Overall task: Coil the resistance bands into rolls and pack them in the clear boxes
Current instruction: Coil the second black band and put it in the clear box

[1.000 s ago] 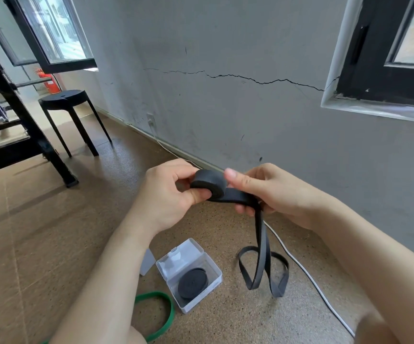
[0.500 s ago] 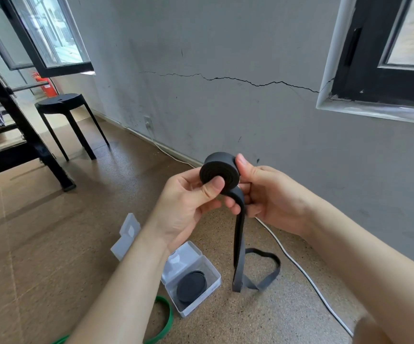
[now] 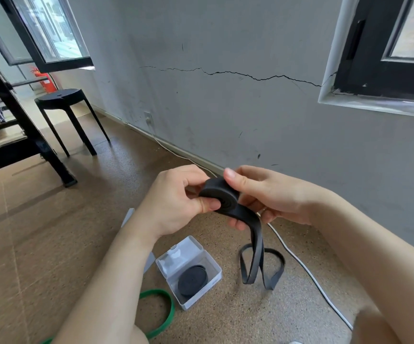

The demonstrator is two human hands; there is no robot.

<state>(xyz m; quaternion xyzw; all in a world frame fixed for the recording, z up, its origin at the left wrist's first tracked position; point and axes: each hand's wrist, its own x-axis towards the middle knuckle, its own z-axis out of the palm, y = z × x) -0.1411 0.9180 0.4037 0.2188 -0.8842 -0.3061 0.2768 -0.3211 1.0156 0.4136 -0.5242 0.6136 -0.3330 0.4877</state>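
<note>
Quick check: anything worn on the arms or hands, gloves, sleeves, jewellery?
No gloves or sleeves in view; both forearms are bare. The right hand seems to wear a thin ring on one finger; the left hand shows nothing worn.

A black stool (image 3: pixel 59 95) stands at the left by the grey wall (image 3: pixel 225 120), whose crack (image 3: pixel 250 76) runs to the upper-right window (image 3: pixel 387 45). A white cable (image 3: pixel 312 279) trails over the speckled floor (image 3: pixel 52 219). A black rack (image 3: pixel 7 157) fills the left edge, with a red extinguisher (image 3: pixel 45 81) behind it.
</note>
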